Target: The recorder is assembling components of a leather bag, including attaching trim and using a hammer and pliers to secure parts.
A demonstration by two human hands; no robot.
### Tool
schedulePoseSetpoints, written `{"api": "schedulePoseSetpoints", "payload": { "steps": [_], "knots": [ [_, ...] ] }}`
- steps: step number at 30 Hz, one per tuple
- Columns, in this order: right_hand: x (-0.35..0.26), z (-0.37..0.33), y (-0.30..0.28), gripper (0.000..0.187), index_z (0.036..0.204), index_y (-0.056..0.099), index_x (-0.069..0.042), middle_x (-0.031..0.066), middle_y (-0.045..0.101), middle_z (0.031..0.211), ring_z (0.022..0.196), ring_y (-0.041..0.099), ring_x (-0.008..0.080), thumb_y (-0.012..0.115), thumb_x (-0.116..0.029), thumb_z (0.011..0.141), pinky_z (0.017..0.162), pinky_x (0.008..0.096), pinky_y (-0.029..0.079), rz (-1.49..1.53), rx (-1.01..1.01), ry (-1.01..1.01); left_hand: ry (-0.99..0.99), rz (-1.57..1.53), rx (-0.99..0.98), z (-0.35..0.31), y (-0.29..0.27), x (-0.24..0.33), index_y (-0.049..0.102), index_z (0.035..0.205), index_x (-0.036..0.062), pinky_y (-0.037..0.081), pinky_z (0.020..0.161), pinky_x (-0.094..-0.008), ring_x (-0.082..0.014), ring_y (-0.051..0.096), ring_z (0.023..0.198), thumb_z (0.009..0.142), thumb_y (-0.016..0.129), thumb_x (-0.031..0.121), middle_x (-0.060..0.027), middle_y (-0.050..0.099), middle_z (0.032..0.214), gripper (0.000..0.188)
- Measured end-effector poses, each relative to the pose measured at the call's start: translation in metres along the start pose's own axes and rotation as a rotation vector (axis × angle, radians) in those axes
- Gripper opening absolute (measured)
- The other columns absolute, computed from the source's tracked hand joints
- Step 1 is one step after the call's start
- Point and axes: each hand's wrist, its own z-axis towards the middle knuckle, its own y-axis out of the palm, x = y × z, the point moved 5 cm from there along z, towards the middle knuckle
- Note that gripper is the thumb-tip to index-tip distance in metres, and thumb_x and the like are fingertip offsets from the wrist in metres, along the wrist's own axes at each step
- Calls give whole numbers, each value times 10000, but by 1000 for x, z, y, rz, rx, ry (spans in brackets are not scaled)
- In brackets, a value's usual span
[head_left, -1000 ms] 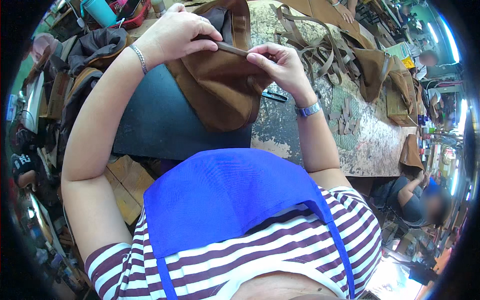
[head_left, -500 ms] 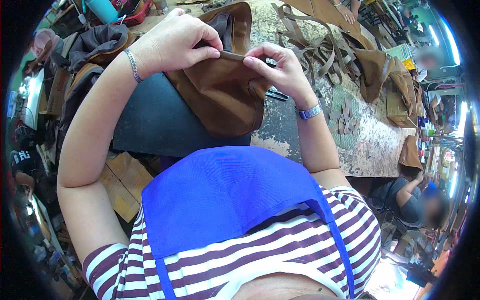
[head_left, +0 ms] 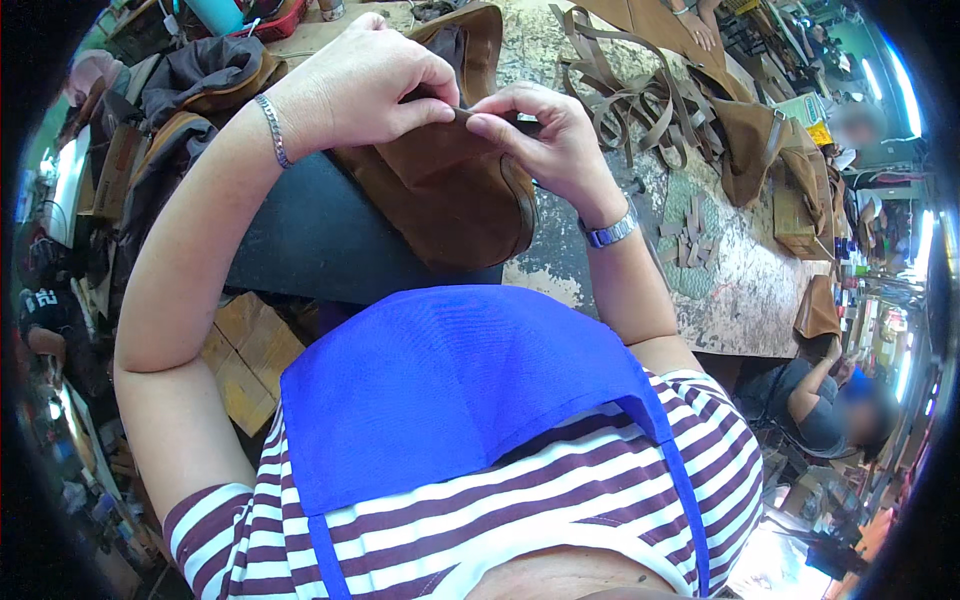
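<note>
A brown leather bag piece (head_left: 455, 215) with a dark lining lies over the edge of a black board (head_left: 310, 235). My left hand (head_left: 365, 85) pinches its upper edge between thumb and forefinger. Close beside it, almost touching, my right hand (head_left: 535, 135) pinches the same edge, thumb toward me. The edge strip between the fingertips is folded and mostly hidden. Something dark shows behind my right fingers; I cannot make out what it is.
Brown straps (head_left: 640, 85) lie tangled on the worn table (head_left: 750, 300), near small cut strips (head_left: 688, 235). Other brown leather pieces (head_left: 750, 150) are at the right. Dark-lined bags (head_left: 205, 80) lie at the left. Another person's hand (head_left: 700, 30) rests on leather at the far side.
My right hand has moved left along the edge, closing the gap to my left hand, which has shifted slightly right. The bag piece's lower part has swung a little.
</note>
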Motion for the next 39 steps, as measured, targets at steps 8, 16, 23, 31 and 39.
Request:
{"api": "schedulePoseSetpoints", "payload": {
  "steps": [8,16,23,31,39],
  "knots": [
    [-14,13,-3,142,906,695,-23,39,662,806,774,601,96,702,-153,850,715,251,475,65,-42,-4,31,225,1,-21,-32,1,537,984,100,339,963,-424,-241,602,843,788,714,200,-58,623,829,282],
    [-5,20,23,147,916,685,-35,5,646,824,785,572,82,682,-174,869,738,247,459,201,-204,44,-93,-93,-2,-58,-33,-4,683,919,75,357,857,-326,-220,571,835,818,697,198,-51,663,891,159],
    [-9,17,38,169,946,705,-61,17,666,833,758,589,103,719,-191,839,707,243,457,140,-276,-14,-184,-99,-49,-74,-19,-8,677,897,78,323,883,-320,-184,549,803,852,664,186,-40,666,849,118],
    [-20,11,45,189,926,695,-42,51,676,836,761,627,142,733,-193,820,701,269,484,106,-229,-64,-128,-26,-2,-76,-15,1,656,884,73,317,932,-348,-189,583,799,862,649,169,-45,660,822,99],
    [-30,10,53,121,888,697,-33,59,676,810,752,636,154,709,-142,835,691,271,490,73,-190,-126,-131,-15,11,-76,-14,7,646,882,71,326,944,-365,-197,597,814,855,651,166,-45,662,837,100]
  ]
}}
